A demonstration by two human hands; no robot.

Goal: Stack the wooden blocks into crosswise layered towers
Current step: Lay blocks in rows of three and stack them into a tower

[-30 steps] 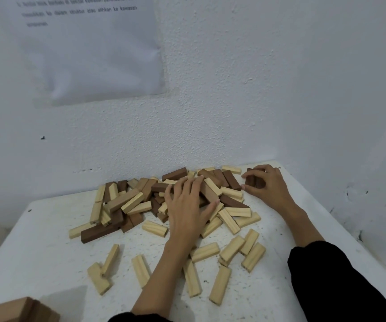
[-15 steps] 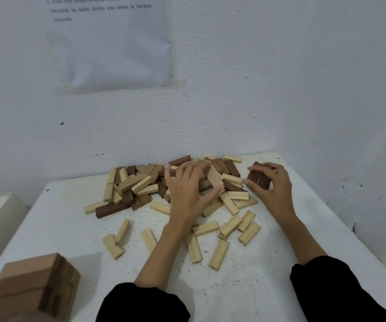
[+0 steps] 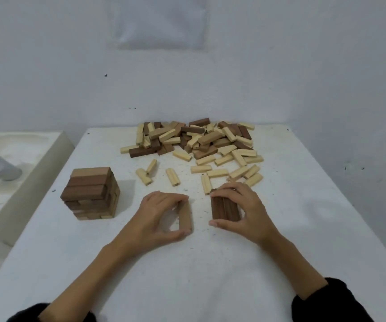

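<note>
Nearest on the white table [image 3: 303, 228], the left hand [image 3: 161, 214] pinches a tan block [image 3: 185, 216] end to end between thumb and fingertips. Just right, the right hand [image 3: 245, 210] grips side-by-side dark brown blocks [image 3: 223, 209]. Farther left stands a crosswise tower [image 3: 92, 194]. The loose block pile [image 3: 196, 140] lies by the far wall.

A crosswise tower [image 3: 90, 194] of brown blocks stands upright. Behind it to the right lies a loose heap [image 3: 194, 140] of pale and dark blocks. Right of the tower a tan block [image 3: 185, 216] lies flat. Further right, dark brown blocks [image 3: 224, 209] lie pressed side by side.
</note>
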